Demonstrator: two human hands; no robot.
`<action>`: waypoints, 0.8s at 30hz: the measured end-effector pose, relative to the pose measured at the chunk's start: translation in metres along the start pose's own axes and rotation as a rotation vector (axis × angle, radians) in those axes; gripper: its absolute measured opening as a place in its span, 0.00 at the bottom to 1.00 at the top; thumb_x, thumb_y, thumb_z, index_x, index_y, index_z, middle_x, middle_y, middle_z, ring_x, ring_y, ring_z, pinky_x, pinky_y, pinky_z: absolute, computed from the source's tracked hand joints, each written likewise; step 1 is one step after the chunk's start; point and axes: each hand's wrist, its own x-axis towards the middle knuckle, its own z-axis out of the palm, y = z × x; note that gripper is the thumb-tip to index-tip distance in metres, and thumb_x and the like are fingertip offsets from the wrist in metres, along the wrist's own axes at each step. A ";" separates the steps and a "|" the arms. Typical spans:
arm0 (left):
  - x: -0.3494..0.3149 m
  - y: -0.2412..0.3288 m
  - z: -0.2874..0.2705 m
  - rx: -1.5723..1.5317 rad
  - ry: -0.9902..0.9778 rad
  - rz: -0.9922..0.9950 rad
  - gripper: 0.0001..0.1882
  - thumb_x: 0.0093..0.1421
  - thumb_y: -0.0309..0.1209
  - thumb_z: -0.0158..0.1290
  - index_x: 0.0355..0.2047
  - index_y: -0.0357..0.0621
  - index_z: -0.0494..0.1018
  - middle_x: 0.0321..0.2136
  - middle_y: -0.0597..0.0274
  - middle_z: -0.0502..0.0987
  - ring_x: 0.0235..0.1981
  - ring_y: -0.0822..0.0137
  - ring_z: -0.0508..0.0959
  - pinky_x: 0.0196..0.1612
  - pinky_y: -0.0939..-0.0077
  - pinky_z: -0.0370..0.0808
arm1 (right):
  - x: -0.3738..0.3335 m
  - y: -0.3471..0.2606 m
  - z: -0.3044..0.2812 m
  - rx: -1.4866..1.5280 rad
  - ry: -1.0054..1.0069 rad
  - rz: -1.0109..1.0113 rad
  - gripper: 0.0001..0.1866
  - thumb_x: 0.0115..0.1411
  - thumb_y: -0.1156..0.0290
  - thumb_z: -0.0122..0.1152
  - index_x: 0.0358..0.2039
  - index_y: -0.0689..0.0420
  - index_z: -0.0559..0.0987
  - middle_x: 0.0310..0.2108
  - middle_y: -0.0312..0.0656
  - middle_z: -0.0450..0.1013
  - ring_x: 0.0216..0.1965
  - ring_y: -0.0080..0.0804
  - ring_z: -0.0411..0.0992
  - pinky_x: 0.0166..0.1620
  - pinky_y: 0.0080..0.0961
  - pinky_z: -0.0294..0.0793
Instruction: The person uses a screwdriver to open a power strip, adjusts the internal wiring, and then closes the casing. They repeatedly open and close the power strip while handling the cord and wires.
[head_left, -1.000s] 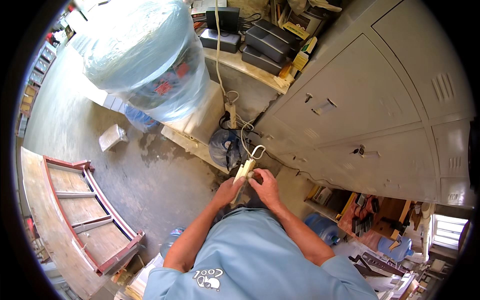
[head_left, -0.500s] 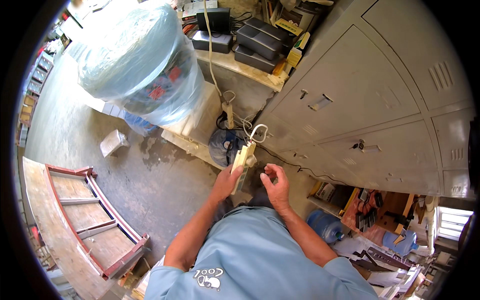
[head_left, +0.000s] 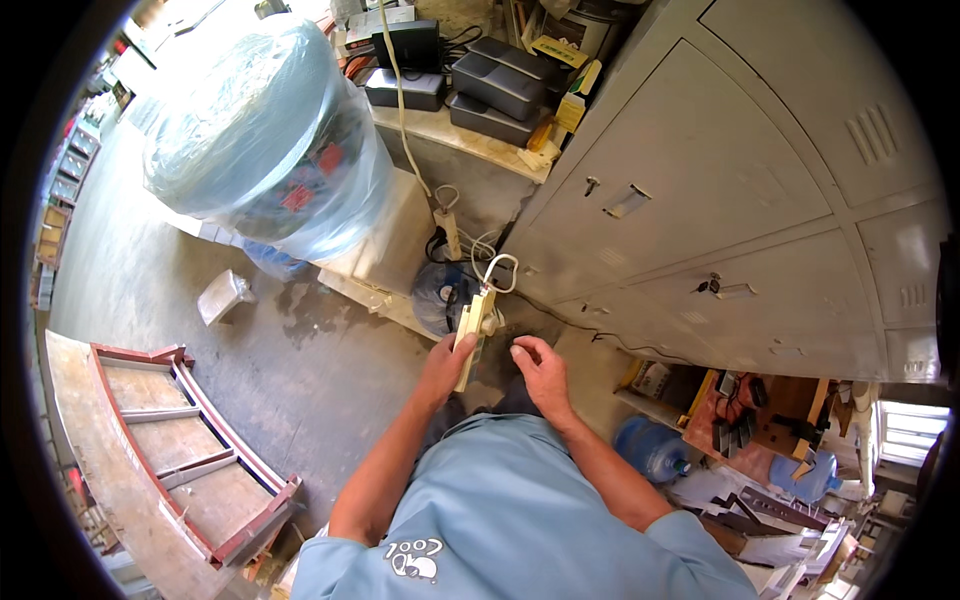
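My left hand (head_left: 438, 368) is closed round a long cream power strip (head_left: 469, 335) held upright in front of my waist. From its upper end a white cord (head_left: 508, 262) loops out. On the strip's right side sits a small pale plug or adapter (head_left: 491, 321). Just right of the strip, apart from it, my right hand (head_left: 543, 374) hangs with loosely curled fingers and nothing visible in it. Beyond the strip, a second pale power strip (head_left: 448, 233) with cables hangs by the shelf, above a blue water bottle (head_left: 437, 297) on the floor.
Grey metal lockers (head_left: 690, 180) rise on the right. A large plastic-wrapped roll (head_left: 260, 150) stands at the upper left. Black boxes (head_left: 500, 85) sit on a shelf. A red-edged wooden frame (head_left: 190, 440) is at the lower left; another water bottle (head_left: 650, 447) is at right.
The view has shifted slightly, and both hands appear a little further left. My right hand's fingers look more drawn together. My left hand keeps hold of the power strip.
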 end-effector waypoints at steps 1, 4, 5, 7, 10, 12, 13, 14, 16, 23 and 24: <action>0.001 -0.003 0.001 0.007 0.013 0.004 0.29 0.64 0.50 0.50 0.48 0.32 0.72 0.34 0.59 0.77 0.36 0.71 0.75 0.39 0.75 0.71 | 0.001 -0.002 0.001 0.001 -0.012 0.014 0.13 0.61 0.68 0.61 0.43 0.63 0.79 0.32 0.35 0.77 0.33 0.19 0.72 0.39 0.19 0.73; 0.003 -0.011 0.004 0.118 0.057 0.068 0.29 0.62 0.50 0.52 0.47 0.31 0.72 0.35 0.56 0.78 0.36 0.67 0.76 0.41 0.72 0.72 | 0.003 0.000 0.005 0.041 -0.075 0.051 0.17 0.62 0.67 0.61 0.47 0.64 0.76 0.38 0.40 0.76 0.39 0.22 0.73 0.44 0.20 0.73; 0.004 -0.012 0.006 0.170 0.064 0.093 0.30 0.62 0.50 0.52 0.46 0.30 0.72 0.35 0.54 0.78 0.37 0.65 0.76 0.41 0.71 0.72 | 0.004 0.001 0.007 0.057 -0.086 0.046 0.18 0.62 0.67 0.61 0.48 0.65 0.75 0.40 0.41 0.76 0.40 0.23 0.73 0.45 0.21 0.73; -0.004 -0.006 0.009 0.273 0.089 0.137 0.30 0.61 0.51 0.53 0.46 0.30 0.72 0.36 0.49 0.78 0.38 0.61 0.77 0.43 0.68 0.72 | 0.006 0.004 0.009 0.070 -0.139 0.049 0.21 0.62 0.67 0.61 0.52 0.66 0.73 0.43 0.43 0.75 0.43 0.27 0.73 0.48 0.23 0.73; -0.010 0.001 0.016 0.362 0.130 0.179 0.31 0.60 0.51 0.53 0.46 0.30 0.71 0.37 0.44 0.78 0.39 0.58 0.78 0.43 0.66 0.72 | 0.009 0.006 0.009 0.055 -0.159 -0.023 0.21 0.62 0.68 0.61 0.52 0.66 0.72 0.43 0.43 0.75 0.44 0.27 0.73 0.48 0.23 0.73; -0.011 -0.001 0.016 0.378 0.149 0.193 0.30 0.60 0.51 0.54 0.47 0.31 0.71 0.38 0.43 0.78 0.39 0.55 0.78 0.44 0.65 0.72 | 0.008 0.012 0.011 0.085 -0.176 -0.006 0.22 0.62 0.69 0.61 0.53 0.66 0.72 0.44 0.42 0.74 0.46 0.26 0.72 0.50 0.23 0.72; -0.014 0.002 0.016 0.409 0.160 0.204 0.30 0.60 0.50 0.53 0.48 0.32 0.71 0.38 0.44 0.78 0.39 0.56 0.78 0.44 0.66 0.73 | 0.007 0.011 0.012 0.092 -0.188 0.002 0.22 0.62 0.69 0.61 0.53 0.66 0.72 0.45 0.42 0.73 0.46 0.26 0.72 0.50 0.23 0.71; -0.017 0.003 0.017 0.438 0.174 0.214 0.30 0.61 0.50 0.53 0.49 0.32 0.71 0.39 0.45 0.78 0.39 0.57 0.78 0.44 0.67 0.73 | 0.007 0.011 0.014 0.097 -0.202 0.008 0.22 0.62 0.69 0.61 0.54 0.66 0.71 0.45 0.42 0.73 0.46 0.26 0.72 0.50 0.23 0.71; -0.022 -0.006 0.018 0.544 0.277 0.245 0.30 0.60 0.49 0.55 0.50 0.34 0.69 0.39 0.43 0.77 0.41 0.48 0.78 0.44 0.59 0.73 | 0.005 0.007 0.019 0.012 -0.175 -0.052 0.20 0.60 0.62 0.62 0.47 0.63 0.75 0.40 0.42 0.74 0.36 0.26 0.72 0.41 0.22 0.71; -0.027 -0.018 0.028 1.099 0.608 0.488 0.31 0.57 0.53 0.54 0.40 0.32 0.66 0.31 0.49 0.71 0.28 0.54 0.78 0.27 0.65 0.77 | 0.008 -0.013 0.032 0.401 -0.460 0.232 0.13 0.68 0.65 0.50 0.34 0.63 0.74 0.27 0.40 0.74 0.30 0.26 0.70 0.41 0.23 0.68; -0.027 -0.019 0.026 1.156 0.636 0.522 0.31 0.57 0.53 0.54 0.39 0.32 0.67 0.30 0.50 0.71 0.27 0.55 0.78 0.26 0.67 0.76 | 0.007 -0.014 0.033 0.422 -0.481 0.252 0.14 0.68 0.64 0.50 0.33 0.63 0.74 0.27 0.40 0.74 0.30 0.27 0.71 0.41 0.24 0.69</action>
